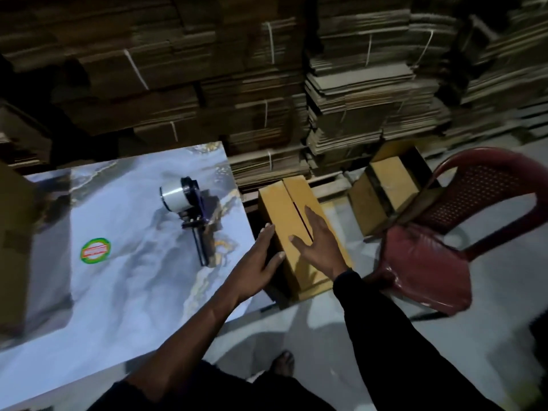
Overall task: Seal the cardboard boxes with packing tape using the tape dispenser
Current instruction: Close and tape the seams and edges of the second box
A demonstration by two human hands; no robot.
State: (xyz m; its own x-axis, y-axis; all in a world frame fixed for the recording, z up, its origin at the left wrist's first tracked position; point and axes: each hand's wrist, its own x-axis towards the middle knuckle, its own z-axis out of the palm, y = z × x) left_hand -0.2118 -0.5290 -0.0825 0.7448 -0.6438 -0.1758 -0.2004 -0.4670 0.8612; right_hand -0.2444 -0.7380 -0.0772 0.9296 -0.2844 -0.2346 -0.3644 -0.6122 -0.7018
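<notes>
A yellow-brown cardboard box [292, 203] stands just right of the table, its two top flaps closed with an open seam between them. My left hand [261, 262] holds the box's left side, fingers along the wall and thumb on the top edge. My right hand [318, 241] lies flat on the top flaps across the seam, fingers straight. The tape dispenser [189, 209], dark with a white tape roll, lies on the marble-patterned table [118, 277], untouched, left of the box.
A second open cardboard box [385, 188] sits on the floor farther right, beside a red plastic chair [444, 232]. Tied stacks of flattened cardboard [355, 99] fill the background. A brown box edge [12, 247] stands at the table's left. My foot [283, 363] shows below.
</notes>
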